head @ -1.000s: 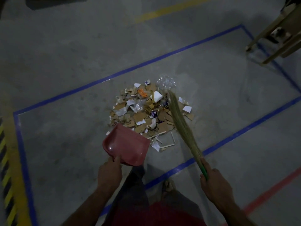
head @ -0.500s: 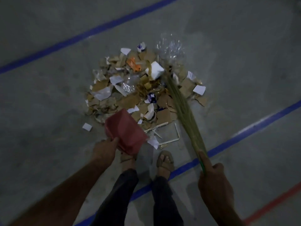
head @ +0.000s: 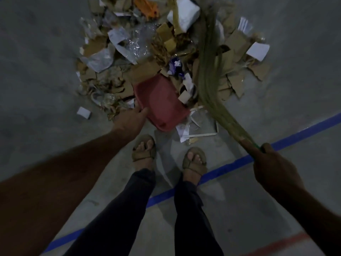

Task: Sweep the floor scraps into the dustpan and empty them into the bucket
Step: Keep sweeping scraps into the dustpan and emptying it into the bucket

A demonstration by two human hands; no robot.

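On floor, one dustpan point(head: 162, 106), one broom point(head: 212, 80)

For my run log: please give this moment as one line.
left hand: holds red plastic dustpan | right hand: holds grass broom | cardboard-and-paper scrap pile: unswept

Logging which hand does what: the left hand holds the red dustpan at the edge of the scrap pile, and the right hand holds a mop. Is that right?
Not quite. In the head view the right hand holds a grass broom, not a mop. Its bristles lie across the scrap pile. The left hand does hold the red dustpan at the pile's edge.
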